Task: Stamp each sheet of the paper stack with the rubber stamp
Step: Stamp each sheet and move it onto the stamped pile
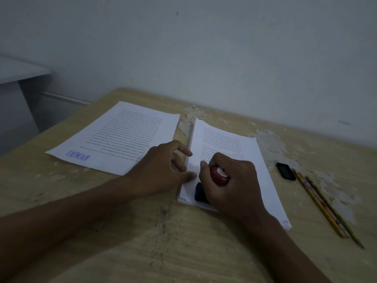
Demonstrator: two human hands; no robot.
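On the wooden desk point(183, 242) we see our right hand point(230, 184) curled round the red knob of the rubber stamp point(219, 175), its black base down on the near left corner of the paper stack point(251, 160). White letters on the knob are partly hidden; we cannot read them. Our left hand point(163, 170) rests loosely, fingertips touching the stack's left edge. Left of it lies a single sheet point(122, 137) stamped "LUNAS" in blue. A black eraser point(285, 170) and pencils point(326, 205) lie to the right.
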